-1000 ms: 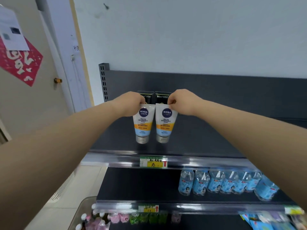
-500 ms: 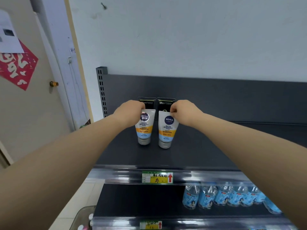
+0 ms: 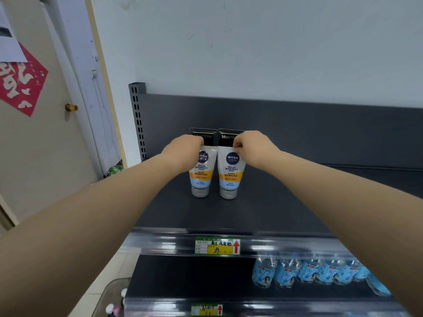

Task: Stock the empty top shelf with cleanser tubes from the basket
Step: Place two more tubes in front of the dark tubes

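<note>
2 black tubes (image 3: 229, 136) just behind the cleanser tubes (image 3: 229, 177); water bottles (image 3: 306, 272) below.

Left tube (image 3: 201, 173) beside right tube (image 3: 229, 178) on top shelf (image 3: 297, 202), boxes (image 3: 226, 136) behind, bottles (image 3: 306, 271) below

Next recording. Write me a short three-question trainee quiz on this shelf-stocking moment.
1. True or false: the white, orange and blue plastic cleanser tube gripped by the left hand points cap-up.
2. Where does the right hand pinch its matching tube? A) grey cap B) flat top end C) orange band
3. How many black tubes stand directly behind these two?
Key: 1 false; 2 B; 3 two.
</note>
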A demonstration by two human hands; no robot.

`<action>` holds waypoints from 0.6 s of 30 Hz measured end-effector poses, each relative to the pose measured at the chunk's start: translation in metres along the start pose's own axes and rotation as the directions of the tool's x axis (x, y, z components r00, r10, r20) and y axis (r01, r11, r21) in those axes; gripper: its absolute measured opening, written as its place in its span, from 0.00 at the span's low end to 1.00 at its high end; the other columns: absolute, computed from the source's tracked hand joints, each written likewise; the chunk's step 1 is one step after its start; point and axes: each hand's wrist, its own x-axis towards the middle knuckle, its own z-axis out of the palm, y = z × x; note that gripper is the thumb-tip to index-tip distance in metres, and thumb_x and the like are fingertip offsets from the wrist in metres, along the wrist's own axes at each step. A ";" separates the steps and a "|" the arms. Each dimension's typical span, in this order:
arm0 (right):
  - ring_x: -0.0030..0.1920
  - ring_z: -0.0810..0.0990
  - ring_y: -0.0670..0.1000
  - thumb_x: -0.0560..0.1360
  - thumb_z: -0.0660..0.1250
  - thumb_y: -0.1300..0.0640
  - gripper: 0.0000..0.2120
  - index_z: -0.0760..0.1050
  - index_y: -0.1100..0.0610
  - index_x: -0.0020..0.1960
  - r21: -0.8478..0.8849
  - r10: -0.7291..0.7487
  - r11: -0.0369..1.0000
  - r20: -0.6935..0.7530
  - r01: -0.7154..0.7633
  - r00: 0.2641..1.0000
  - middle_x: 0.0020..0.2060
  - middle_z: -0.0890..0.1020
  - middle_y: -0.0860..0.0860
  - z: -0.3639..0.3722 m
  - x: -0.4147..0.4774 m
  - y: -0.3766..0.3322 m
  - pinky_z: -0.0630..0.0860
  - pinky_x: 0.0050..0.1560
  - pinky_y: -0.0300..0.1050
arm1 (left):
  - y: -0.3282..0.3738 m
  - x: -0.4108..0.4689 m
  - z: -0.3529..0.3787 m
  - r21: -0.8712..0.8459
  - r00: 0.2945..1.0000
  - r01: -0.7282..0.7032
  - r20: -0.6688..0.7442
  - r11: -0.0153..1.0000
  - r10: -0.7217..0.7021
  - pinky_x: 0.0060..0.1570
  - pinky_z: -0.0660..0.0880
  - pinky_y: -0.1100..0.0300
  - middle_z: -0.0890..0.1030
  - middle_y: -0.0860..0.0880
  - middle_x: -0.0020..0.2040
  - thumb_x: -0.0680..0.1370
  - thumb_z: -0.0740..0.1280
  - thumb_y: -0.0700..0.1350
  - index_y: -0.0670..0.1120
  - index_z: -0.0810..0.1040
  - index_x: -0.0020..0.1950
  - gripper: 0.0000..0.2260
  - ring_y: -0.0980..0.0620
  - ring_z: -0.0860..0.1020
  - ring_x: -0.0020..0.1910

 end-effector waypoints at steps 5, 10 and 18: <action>0.51 0.78 0.56 0.77 0.59 0.65 0.13 0.78 0.56 0.56 -0.005 -0.001 1.000 0.004 0.001 1.000 0.54 0.79 0.54 -0.002 -0.003 0.001 0.72 0.43 0.44 | -0.001 -0.003 0.001 0.025 1.000 0.005 -0.018 1.000 -0.004 0.41 0.74 0.52 0.77 0.44 0.46 0.78 0.58 0.36 0.42 0.74 0.53 0.07 0.45 0.75 0.43; 0.49 0.78 0.55 0.76 0.60 0.66 0.13 0.78 0.56 0.55 0.019 0.007 1.000 0.001 -0.007 1.000 0.53 0.79 0.54 -0.001 -0.008 0.001 0.72 0.41 0.44 | 0.004 -0.006 0.001 0.021 1.000 -0.012 -0.013 1.000 0.013 0.39 0.72 0.54 0.76 0.45 0.45 0.77 0.59 0.34 0.43 0.71 0.49 0.06 0.46 0.74 0.42; 0.49 0.78 0.55 0.77 0.59 0.64 0.12 0.77 0.57 0.57 0.007 -0.011 1.000 -0.002 0.011 1.000 0.52 0.79 0.54 0.000 -0.016 0.001 0.78 0.45 0.49 | 0.004 -0.012 0.004 0.014 1.000 0.003 -0.013 1.000 -0.003 0.43 0.72 0.53 0.75 0.43 0.51 0.75 0.59 0.33 0.41 0.72 0.57 0.11 0.45 0.73 0.49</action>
